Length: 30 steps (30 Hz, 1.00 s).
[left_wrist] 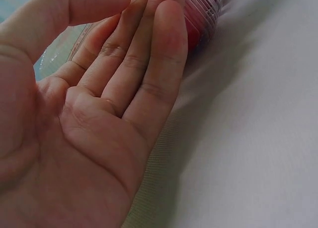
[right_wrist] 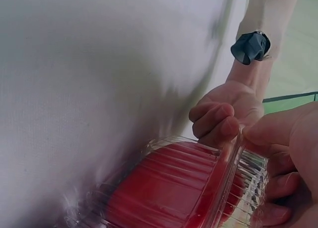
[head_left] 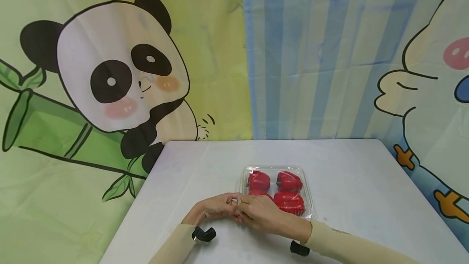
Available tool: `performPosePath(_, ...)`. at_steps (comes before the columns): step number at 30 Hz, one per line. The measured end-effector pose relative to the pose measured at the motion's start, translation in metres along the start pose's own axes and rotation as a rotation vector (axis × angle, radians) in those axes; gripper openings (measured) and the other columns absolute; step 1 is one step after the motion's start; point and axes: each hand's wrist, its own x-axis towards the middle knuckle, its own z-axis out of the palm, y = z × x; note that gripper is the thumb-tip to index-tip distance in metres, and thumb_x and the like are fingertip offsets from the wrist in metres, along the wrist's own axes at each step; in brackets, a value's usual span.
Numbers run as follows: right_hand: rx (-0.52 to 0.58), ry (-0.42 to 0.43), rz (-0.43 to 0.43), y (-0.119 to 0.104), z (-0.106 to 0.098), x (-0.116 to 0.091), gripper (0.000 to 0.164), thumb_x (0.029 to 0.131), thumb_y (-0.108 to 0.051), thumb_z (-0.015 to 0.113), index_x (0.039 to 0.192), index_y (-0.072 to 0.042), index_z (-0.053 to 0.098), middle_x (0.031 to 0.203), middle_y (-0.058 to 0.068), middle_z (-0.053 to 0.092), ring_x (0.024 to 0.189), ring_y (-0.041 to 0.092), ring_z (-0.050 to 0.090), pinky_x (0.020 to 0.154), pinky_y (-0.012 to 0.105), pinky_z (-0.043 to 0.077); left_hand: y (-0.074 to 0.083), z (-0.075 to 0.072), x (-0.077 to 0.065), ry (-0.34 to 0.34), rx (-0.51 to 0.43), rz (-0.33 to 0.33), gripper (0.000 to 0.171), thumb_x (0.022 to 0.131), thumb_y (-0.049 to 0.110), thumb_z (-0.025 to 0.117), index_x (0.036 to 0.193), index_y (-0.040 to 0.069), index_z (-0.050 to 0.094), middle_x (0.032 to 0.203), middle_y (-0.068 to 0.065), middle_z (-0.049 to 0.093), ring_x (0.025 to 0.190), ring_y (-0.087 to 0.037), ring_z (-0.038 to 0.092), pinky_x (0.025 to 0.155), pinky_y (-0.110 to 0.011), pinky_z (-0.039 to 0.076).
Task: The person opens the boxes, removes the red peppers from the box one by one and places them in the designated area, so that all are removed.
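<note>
- With twelve o'clock pointing away from the person, the clear container [head_left: 308,199] lay on the white table [head_left: 348,174], at about two o'clock from the left hand [head_left: 219,206] and one o'clock from the right hand [head_left: 264,214].
- Both hands came together at the container's near corner, around its eight o'clock, with their fingertips close beside each other.
- The right hand gripped the ribbed rim there, its thumb on the edge and its other fingers curled against the side wall.
- The left hand pinched at the same corner, thumb bent in towards the fingers; its exact contact was partly hidden.
- Inside the container sat red peppers [head_left: 289,181] at its ten, two, four and eight o'clock, the last partly covered by the right hand.
- Green stems showed on the two far peppers, at their nine o'clock sides.
- Pale sleeves [head_left: 351,241] ran back from the hands, the left towards seven o'clock and the right towards four.
- A black wrist device [head_left: 204,234] sat on the left wrist.
- Beyond the table, at ten o'clock, stood a panda drawing [head_left: 121,40] on the backdrop.
</note>
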Motion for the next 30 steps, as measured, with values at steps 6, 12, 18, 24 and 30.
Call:
performPosePath(6, 0.037, 0.009, 0.005, -0.001, -0.001, 0.001, 0.008, 0.09, -0.024, 0.076, 0.084, -0.022, 0.07, 0.079, -0.011, 0.059, 0.067, 0.001, 0.04, 0.059, 0.011, 0.037, -0.002, -0.001, -0.001, 0.013, 0.006, 0.001, 0.028, 0.098, 0.014, 0.064, 0.123, 0.014, 0.05, 0.104, 0.004, 0.076, 0.098, -0.012, 0.071, 0.091, -0.029, 0.056)
performPosePath(12, 0.059, 0.021, 0.02, -0.005, -0.002, 0.003, 0.004, 0.089, -0.022, 0.076, 0.087, -0.022, 0.072, 0.076, -0.012, 0.057, 0.065, 0.0, 0.038, 0.058, 0.01, 0.036, -0.002, -0.002, -0.004, 0.017, 0.021, -0.022, 0.039, 0.098, 0.005, 0.057, 0.136, 0.01, 0.047, 0.107, 0.003, 0.075, 0.098, -0.012, 0.07, 0.093, -0.031, 0.056)
performPosePath(18, -0.09, 0.059, -0.002, -0.009, 0.0, 0.003, 0.008, 0.087, -0.026, 0.079, 0.088, -0.02, 0.074, 0.073, -0.01, 0.055, 0.063, 0.002, 0.041, 0.057, 0.013, 0.038, 0.004, 0.0, -0.006, 0.01, 0.032, -0.024, 0.036, 0.098, 0.009, 0.059, 0.133, 0.009, 0.048, 0.109, 0.0, 0.075, 0.102, -0.015, 0.071, 0.094, -0.032, 0.057)
performPosePath(24, -0.276, 0.18, -0.063, -0.013, 0.002, -0.004, 0.02, 0.08, -0.03, 0.085, 0.093, -0.017, 0.076, 0.08, -0.006, 0.064, 0.07, 0.008, 0.058, 0.063, 0.019, 0.048, 0.008, 0.005, -0.009, 0.054, 0.095, -0.008, 0.016, 0.1, 0.009, 0.056, 0.115, 0.012, 0.051, 0.104, -0.003, 0.075, 0.102, -0.017, 0.071, 0.092, -0.032, 0.058)
performPosePath(30, -0.314, 0.197, -0.052, -0.013, -0.002, -0.012, 0.019, 0.079, -0.026, 0.085, 0.092, -0.02, 0.073, 0.081, -0.006, 0.062, 0.072, 0.01, 0.051, 0.063, 0.019, 0.041, 0.009, 0.017, -0.012, 0.243, 0.234, 0.022, 0.016, 0.102, 0.016, 0.059, 0.103, 0.003, 0.048, 0.106, -0.026, 0.073, 0.094, -0.018, 0.072, 0.083, -0.034, 0.06)
